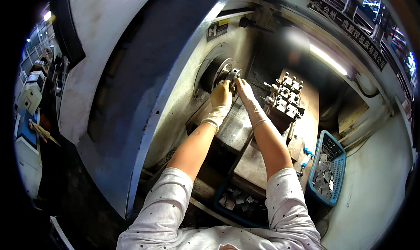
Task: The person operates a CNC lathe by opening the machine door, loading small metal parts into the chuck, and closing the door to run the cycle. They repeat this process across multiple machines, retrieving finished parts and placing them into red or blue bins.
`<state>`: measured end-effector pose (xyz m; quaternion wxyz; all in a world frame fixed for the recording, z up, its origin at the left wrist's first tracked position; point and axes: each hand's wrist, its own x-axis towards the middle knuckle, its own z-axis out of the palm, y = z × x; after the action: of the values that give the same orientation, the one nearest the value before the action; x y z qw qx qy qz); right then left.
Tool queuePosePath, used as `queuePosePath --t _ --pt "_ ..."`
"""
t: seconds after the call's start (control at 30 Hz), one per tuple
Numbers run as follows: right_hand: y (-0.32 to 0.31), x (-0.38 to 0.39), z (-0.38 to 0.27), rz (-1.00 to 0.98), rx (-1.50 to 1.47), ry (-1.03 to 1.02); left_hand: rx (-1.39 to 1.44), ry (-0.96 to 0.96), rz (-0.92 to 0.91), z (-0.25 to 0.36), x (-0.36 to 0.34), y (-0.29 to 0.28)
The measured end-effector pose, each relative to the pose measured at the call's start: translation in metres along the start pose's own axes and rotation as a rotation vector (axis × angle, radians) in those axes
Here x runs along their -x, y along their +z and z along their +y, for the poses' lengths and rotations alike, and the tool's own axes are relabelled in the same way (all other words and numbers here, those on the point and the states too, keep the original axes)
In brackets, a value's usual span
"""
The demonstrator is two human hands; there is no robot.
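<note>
Both my hands wear thin pale gloves and meet at the spindle of a lathe. The dark round chuck (pixel 211 74) projects from the machine's inner wall, with a smaller metal collar (pixel 235 72) at its front. My left hand (pixel 221 95) is closed just below the collar, its fingers curled against the front of the chuck. From the right, my right hand (pixel 244 90) has its bent fingers pressed to the collar's end. Whatever small piece lies between the fingers is hidden by them.
Right of my right forearm stands a tool block (pixel 286 99) with several bolted holders. A blue basket (pixel 338 169) of flat metal pieces sits farther right; another dark basket (pixel 217 198) of pieces is below. The blue machine door (pixel 159 88) rises at left. A blue-tipped nozzle (pixel 306 155) lies nearby.
</note>
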<state>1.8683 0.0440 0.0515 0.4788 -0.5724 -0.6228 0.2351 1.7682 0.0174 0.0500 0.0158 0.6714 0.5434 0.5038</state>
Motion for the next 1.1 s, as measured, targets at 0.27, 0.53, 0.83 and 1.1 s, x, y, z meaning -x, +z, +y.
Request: queuePosePath --t 0.27,0.53,0.83,1.1 --pt "0.013 0.065 -0.024 0.219 -0.437 0.009 0.387 -0.087 -0.009 0.0 0.014 -0.031" --pt "-0.129 0.258 -0.016 0.177 -0.633 0.069 1.224 -0.539 -0.364 0.041 0.182 -0.112" --pt "-0.322 0.365 0.05 0.692 0.9 0.303 0.142 -0.127 -1.167 0.01 0.346 -0.097" --pt "-0.267 0.471 0.039 0.723 0.675 0.141 -0.349 -0.438 -1.124 0.008 0.377 0.01"
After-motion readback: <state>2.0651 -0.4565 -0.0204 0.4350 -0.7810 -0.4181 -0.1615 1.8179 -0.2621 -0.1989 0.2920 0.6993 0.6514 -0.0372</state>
